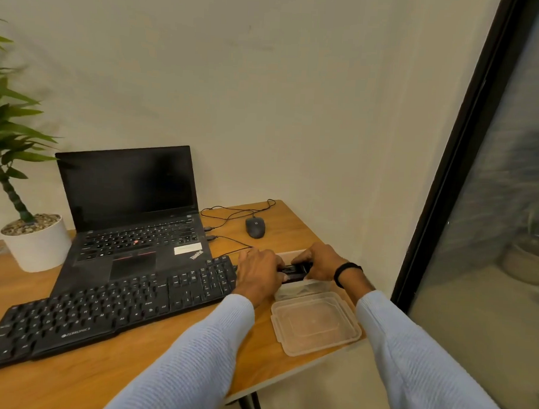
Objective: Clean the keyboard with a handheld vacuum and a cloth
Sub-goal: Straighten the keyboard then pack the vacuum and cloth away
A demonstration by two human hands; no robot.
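Gripping black vacuum (pixel 294 272) with left hand (pixel 259 273) and right hand (pixel 319 262). Sits just right of keyboard (pixel 103 308) running toward lower left, nearest left hand.

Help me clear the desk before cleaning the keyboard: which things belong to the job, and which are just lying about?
Job: keyboard; small black device, probably the vacuum, gripped by left hand and right hand; clear box under them; clear lid beside it. No cloth shows.
Lying about: laptop, mouse, potted plant.
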